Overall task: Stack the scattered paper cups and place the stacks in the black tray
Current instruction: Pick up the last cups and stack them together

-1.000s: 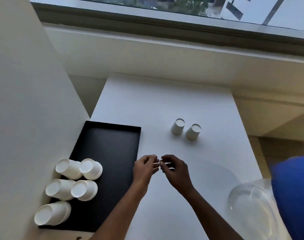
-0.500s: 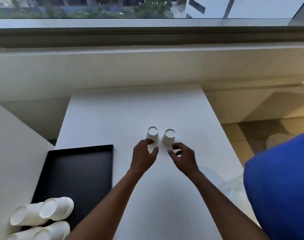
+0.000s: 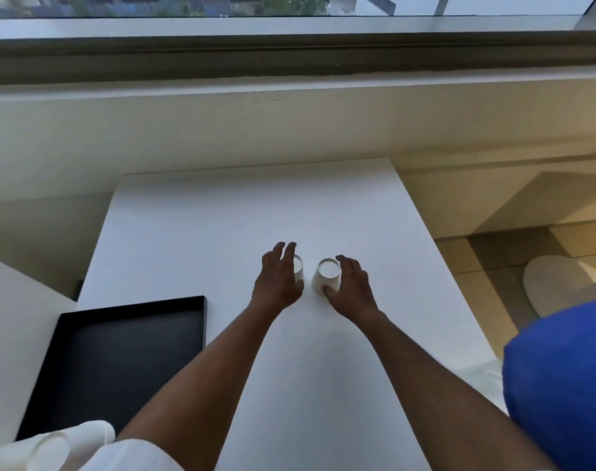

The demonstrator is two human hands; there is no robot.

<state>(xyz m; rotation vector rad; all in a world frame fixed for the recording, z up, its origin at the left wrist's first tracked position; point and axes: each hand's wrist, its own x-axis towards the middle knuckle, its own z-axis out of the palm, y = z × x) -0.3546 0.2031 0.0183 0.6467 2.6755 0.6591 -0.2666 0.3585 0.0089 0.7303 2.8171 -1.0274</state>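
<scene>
1. Head view, grips: left hand (image 3: 277,280) wraps the left paper cup (image 3: 299,268), fingers over the far side and thumb at the near base. Right hand (image 3: 352,288) holds the right paper cup (image 3: 327,275), thumb at the near lower rim and fingers along its right side.
2. Cups: both inverted, base up, mid white table (image 3: 255,205), just beside each other. Narrow gap shows between them.
3. Why: one cup per hand, probably so one drops over the other straight after lift. Inverted cups leave only the sidewall to grab.
4. Target: black tray (image 3: 136,302) near left, well apart from both cups. Stacked cups (image 3: 85,433) lie on their sides at its near end, partly cropped.
5. Room: bare table between cups and tray. Raised tray rim means lift over, don't slide. Table edges are well clear. Blue object (image 3: 561,385) sits near right, off the leftward path.
</scene>
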